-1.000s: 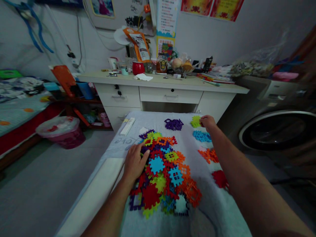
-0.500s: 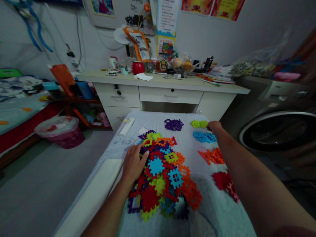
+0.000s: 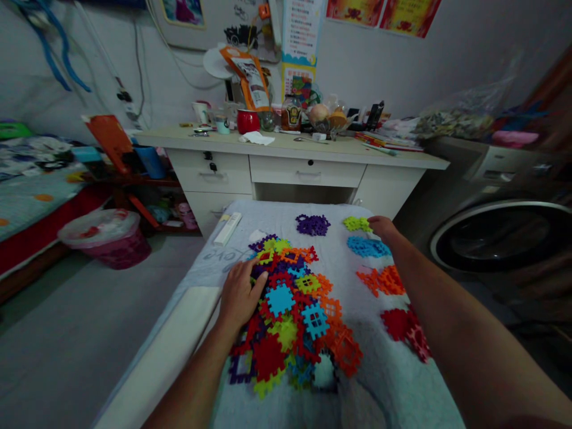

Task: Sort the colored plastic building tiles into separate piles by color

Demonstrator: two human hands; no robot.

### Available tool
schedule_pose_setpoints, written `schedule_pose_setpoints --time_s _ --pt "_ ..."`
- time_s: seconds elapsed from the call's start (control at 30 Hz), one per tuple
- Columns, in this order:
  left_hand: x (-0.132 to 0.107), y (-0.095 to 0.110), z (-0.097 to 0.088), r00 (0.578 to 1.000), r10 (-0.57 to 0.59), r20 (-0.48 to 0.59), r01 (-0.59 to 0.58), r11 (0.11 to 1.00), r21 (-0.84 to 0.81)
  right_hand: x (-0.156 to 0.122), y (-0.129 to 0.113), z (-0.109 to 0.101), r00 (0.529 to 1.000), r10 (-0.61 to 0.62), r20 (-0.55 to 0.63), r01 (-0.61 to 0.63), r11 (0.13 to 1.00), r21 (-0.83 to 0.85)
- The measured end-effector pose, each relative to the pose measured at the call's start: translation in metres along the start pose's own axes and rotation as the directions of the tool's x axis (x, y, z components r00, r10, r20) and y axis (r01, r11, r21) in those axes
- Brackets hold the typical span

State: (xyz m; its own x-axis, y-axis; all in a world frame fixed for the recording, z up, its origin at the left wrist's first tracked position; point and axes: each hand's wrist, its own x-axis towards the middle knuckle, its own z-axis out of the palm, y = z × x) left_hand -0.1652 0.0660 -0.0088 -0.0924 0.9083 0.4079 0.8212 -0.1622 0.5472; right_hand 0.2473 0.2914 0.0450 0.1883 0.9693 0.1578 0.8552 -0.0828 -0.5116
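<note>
Barely anything has shifted: the left hand (image 3: 241, 295) stays flat, fingers spread, on the mixed heap (image 3: 295, 316) of toothed tiles on the cloth-covered surface (image 3: 277, 214). Farther off, the right hand (image 3: 382, 227) touches the green pile (image 3: 356, 224), fingers curled; whether they grip a tile I cannot tell. Colour-sorting seems underway; next calls for pinching one tile free of the heap.

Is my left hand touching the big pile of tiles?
Touching. The head view shows the left hand resting on the left edge of the mixed pile, fingers overlapping tiles.
</note>
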Motion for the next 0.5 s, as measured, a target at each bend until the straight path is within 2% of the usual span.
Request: schedule_pose_setpoints --time_s 0.07,0.17,0.23,0.37,0.5 --pt "0.0 0.0 0.0 1.0 -0.001 0.004 0.001 1.0 0.005 -0.002 -0.007 -0.002 0.999 -0.011 0.039 0.012 1.0 -0.029" --pt "0.0 -0.001 0.0 1.0 0.011 0.009 -0.011 1.0 0.007 -0.012 -0.022 0.0 0.967 -0.131 0.221 0.172 0.969 -0.179" --pt "0.0 0.0 0.0 1.0 0.019 0.003 -0.019 1.0 0.007 -0.023 -0.031 0.005 0.936 -0.167 0.31 0.253 0.932 -0.261" --pt "0.0 0.001 -0.001 1.0 0.022 -0.015 -0.022 1.0 0.0 -0.045 -0.037 0.014 0.928 -0.147 0.342 0.258 0.917 -0.305" --pt "0.0 0.001 -0.001 1.0 0.022 -0.018 -0.022 1.0 0.0 -0.055 -0.034 0.011 0.911 -0.163 0.379 0.277 0.922 -0.269"
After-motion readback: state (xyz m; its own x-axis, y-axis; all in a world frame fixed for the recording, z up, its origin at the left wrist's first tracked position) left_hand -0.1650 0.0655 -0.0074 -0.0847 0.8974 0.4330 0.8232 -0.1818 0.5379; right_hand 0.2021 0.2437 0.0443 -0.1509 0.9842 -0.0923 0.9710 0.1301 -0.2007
